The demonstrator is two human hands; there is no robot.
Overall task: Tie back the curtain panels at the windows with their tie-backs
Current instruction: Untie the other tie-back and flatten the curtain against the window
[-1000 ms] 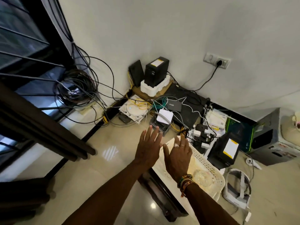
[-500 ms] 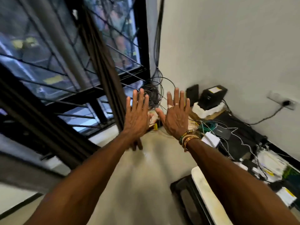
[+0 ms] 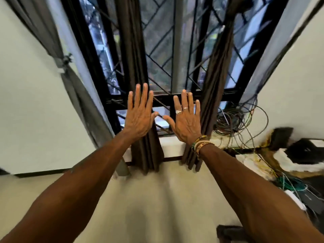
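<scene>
At the far left of my feed, a grey curtain [image 3: 57, 41] hangs against the white wall [image 3: 26, 102], cinched at its middle by a tie-back [image 3: 62, 63] whose fastening is too blurred for me to make out. Just right of it stands the dark window frame [image 3: 82, 50]. In front of the glass, the left brown panel [image 3: 133, 50] hangs in narrow bunched folds down to the floor [image 3: 157, 199]. My view has the left hand [image 3: 139, 113] raised over this panel with its back to the camera, fingers straight and slightly spread, gripping nothing. I cannot tell whether the palm touches the cloth. Between the two hands I see the metal grille [image 3: 157, 64] and a strip of white sill [image 3: 173, 146]. The right hand [image 3: 187, 118] is raised the same way, flat and wide with nothing in it. It wears rings [image 3: 178, 111] on two fingers and bracelets [image 3: 201, 143] at the wrist. Its outer edge lies just beside the right brown panel [image 3: 217, 67], which also hangs in tight folds to the floor. Further right, a coil of cables [image 3: 235, 120] dangles near the frame's lower corner. Beyond it, dark and white boxes [image 3: 298, 155] sit on the floor by the wall, smeared by blur.
</scene>
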